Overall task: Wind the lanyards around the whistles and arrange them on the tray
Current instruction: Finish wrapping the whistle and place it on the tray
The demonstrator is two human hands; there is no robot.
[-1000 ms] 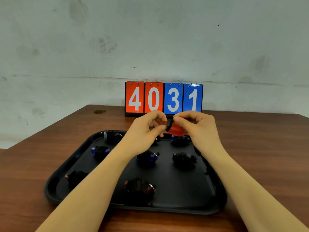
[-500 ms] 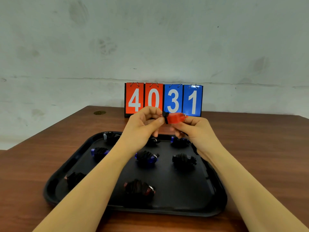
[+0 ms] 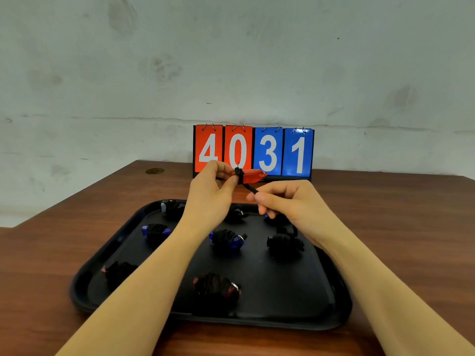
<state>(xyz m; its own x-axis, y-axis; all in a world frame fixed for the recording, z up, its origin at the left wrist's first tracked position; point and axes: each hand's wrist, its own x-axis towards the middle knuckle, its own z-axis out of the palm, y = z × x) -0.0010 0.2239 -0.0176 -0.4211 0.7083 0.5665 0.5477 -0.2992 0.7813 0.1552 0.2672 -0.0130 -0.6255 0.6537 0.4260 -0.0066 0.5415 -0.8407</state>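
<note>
My left hand pinches one end of a red whistle, held level above the far edge of the black tray. A black lanyard is looped once round the whistle beside my fingertips and runs down to my right hand, which pinches it just below and to the right. On the tray lie several whistles wound in black lanyard, among them a blue one, a red one and a black bundle. My forearms hide parts of the tray.
A flip scoreboard reading 4031 stands at the back of the brown wooden table, just behind the raised whistle. A small round brass fitting is set in the table at the back left. A pale wall rises behind.
The whistle has risen and turned level. My right hand let go of the whistle body, dropped lower and to the right, and now pulls the lanyard out from it.
</note>
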